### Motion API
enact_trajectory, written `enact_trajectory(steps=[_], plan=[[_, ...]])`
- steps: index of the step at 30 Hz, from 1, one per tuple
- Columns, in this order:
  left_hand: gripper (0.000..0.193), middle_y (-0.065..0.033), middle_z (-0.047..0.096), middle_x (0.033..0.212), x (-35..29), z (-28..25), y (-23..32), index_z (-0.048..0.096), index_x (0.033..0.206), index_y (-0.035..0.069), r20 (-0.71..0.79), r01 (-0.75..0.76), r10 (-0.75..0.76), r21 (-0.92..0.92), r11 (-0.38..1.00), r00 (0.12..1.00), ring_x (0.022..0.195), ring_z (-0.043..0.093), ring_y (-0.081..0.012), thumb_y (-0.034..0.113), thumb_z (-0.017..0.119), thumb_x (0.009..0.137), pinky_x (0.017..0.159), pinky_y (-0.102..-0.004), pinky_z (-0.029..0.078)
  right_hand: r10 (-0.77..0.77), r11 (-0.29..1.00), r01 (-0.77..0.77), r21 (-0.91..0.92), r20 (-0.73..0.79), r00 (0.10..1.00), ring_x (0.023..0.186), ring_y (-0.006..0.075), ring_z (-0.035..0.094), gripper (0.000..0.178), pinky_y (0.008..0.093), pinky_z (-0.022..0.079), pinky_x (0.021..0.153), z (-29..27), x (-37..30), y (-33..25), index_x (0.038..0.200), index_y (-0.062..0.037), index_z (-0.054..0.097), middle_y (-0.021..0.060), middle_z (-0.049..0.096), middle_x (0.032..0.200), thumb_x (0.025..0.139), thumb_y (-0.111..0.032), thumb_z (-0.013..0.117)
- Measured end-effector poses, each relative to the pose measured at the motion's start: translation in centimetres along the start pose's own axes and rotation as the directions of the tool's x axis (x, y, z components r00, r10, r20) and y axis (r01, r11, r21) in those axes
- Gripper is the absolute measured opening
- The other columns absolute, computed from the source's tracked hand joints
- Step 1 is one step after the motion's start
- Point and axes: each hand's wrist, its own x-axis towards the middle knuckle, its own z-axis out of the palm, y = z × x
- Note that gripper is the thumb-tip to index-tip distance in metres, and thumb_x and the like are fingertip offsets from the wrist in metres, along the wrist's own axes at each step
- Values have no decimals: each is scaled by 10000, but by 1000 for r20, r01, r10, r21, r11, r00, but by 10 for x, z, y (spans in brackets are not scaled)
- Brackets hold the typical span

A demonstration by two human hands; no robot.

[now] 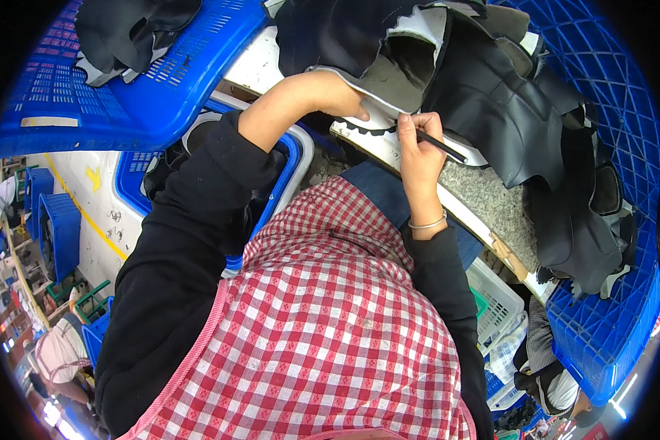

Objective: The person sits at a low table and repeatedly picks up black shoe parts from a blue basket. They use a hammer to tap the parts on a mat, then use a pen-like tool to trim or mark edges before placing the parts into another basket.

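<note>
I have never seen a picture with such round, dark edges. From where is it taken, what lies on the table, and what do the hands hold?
No machine is here: these are a person's own bare hands. A wide fisheye camera on the head looks down, so straight edges bend. Below is the person's checked apron. The right hand holds a slim black pen-like tool. The left hand is at the edge of a black piece with grey lining; its fingers are partly hidden. More black, leather-like pieces lie on the speckled table.
</note>
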Motion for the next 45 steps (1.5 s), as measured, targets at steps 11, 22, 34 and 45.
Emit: enact_trajectory(steps=[11,22,34,45], plan=[[408,-180,752,1061,-4,2,3,746,1190,105,-25,28,-27,27,999,999,956,714,-354,379,749,888,831,-406,547,-51,988,52,-146,14,999,641,118,575,228,289,484,607,5,3,2,829,-31,602,55,619,700,928,-150,771],[433,-221,742,1013,-18,17,-8,747,1138,67,-40,14,-23,-210,978,999,1005,703,-361,407,733,870,887,-412,540,49,997,-49,60,5,999,717,93,548,178,273,472,669,-6,-4,4,887,-37,589,17,591,781,974,-127,717],[854,-124,487,1553,-4,47,-45,595,1437,240,-637,-173,270,212,962,722,1483,307,-405,549,856,685,1185,-657,85,-278,909,200,366,173,945,1313,370,570,285,509,422,1145,-20,6,-20,1178,6,543,248,655,1249,1126,-243,415],[384,-104,782,1102,73,-157,-41,769,1204,96,-64,-439,437,-242,865,897,994,738,-170,358,746,924,904,-337,555,-190,970,152,192,201,961,1325,358,561,329,473,409,1154,-29,-9,-15,1131,-8,587,209,681,1213,1117,-308,453]])
